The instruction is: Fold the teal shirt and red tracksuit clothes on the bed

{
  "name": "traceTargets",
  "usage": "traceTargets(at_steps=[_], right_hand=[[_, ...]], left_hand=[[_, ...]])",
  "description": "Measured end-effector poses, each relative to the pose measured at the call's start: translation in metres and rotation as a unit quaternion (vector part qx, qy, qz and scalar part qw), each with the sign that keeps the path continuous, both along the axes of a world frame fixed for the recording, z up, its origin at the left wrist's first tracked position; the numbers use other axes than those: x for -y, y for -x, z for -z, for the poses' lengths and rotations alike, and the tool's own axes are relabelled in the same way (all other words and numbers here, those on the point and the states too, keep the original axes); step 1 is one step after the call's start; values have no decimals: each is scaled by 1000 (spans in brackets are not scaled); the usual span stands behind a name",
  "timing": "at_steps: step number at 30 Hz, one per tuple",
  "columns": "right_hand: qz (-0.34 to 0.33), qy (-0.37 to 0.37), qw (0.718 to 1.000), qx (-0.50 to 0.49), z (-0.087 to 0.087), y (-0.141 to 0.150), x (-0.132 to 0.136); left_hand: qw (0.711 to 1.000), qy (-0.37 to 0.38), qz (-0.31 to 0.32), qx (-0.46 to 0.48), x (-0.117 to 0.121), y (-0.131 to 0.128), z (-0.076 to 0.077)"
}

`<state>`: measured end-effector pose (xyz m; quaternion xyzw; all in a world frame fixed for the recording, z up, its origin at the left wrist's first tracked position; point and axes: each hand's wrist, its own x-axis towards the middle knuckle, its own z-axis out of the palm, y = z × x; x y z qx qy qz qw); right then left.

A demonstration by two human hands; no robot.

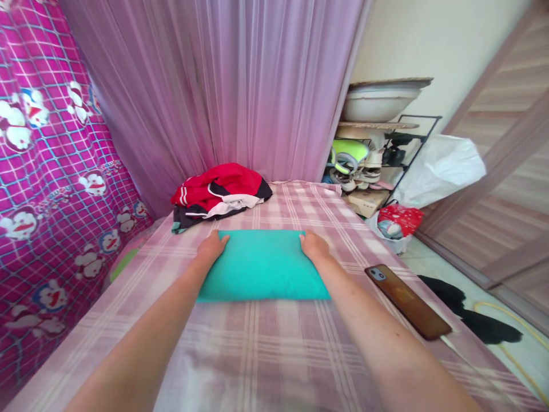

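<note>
A smooth teal folded cloth (263, 266), roughly rectangular and wider toward me, lies in the middle of the checked bedsheet (274, 349). My left hand (212, 247) grips its far left corner, thumb on top. At the far right corner, my right hand (315, 246) holds the cloth in the same way, with the thumb on the upper face. The other fingers of both hands are mostly hidden from view. Beyond the cloth, a heap of red, white and dark clothes (223, 191) sits near the bed's far edge.
A brown-cased phone (407, 300) with a white cable lies on the right side of the bed. Purple curtains (240, 86) hang behind, and a pink patterned cloth (51, 189) hangs at left. A shoe rack (403, 166) with basins on top stands at the far right.
</note>
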<state>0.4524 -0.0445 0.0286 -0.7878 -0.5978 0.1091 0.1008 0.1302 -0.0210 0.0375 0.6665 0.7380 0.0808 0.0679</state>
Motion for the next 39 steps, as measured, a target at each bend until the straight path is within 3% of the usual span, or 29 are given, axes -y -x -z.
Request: traceTargets(at_steps=[4, 8, 11, 15, 19, 27, 39], right_hand=[[-8, -11, 1000, 25, -16, 10, 5], [-91, -117, 988, 34, -38, 53, 6], [-190, -109, 976, 8, -34, 92, 9], [-176, -27, 984, -7, -8, 115, 16], [-171, -28, 985, -16, 4, 103, 18], [-95, 18, 995, -7, 9, 39, 13], [-95, -18, 995, 24, 16, 40, 17]], left_hand=[[1000, -13, -22, -18, 7, -11, -19], [986, -117, 108, -46, 13, -48, -32], [986, -89, 132, -42, 22, -75, -16], [988, -79, 123, -51, 34, -84, 15], [984, -105, 135, -47, 38, -79, 23], [985, -115, 130, -16, 36, -76, 21], [986, -134, 101, -4, 51, -33, 30]])
